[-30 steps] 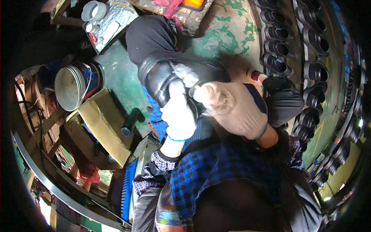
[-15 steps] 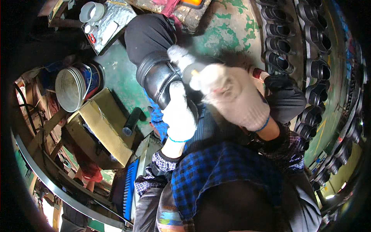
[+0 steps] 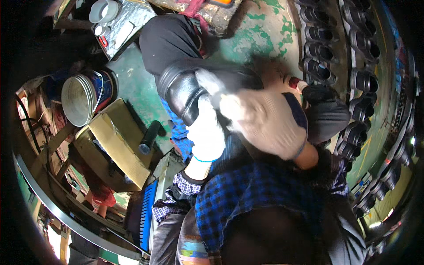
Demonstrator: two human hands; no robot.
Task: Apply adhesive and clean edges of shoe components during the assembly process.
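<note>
A black leather shoe (image 3: 179,90) with a shiny, stitched, padded part lies across my lap. My left hand (image 3: 206,132), in a white knit glove, grips its near side, thumb on top and the other fingers hidden. Above the shoe, my right hand (image 3: 265,121), gloved the same way, is closed round a greyish-white piece (image 3: 210,82) that looks like a rag. Motion smears that piece and the right fingertips, so its exact kind is unclear. Whether it touches the leather cannot be made out.
Rows of black shoes (image 3: 318,51) stand on racks to the right. At left are a bucket (image 3: 80,100), an open cardboard box (image 3: 121,150) and a black cylinder (image 3: 151,137). A foil-covered board (image 3: 128,28) with a white tub (image 3: 103,11) lies far left.
My right hand and the greyish-white piece have shifted slightly down and tilted over the shoe. My left hand keeps its grip on the shoe, almost unmoved.
</note>
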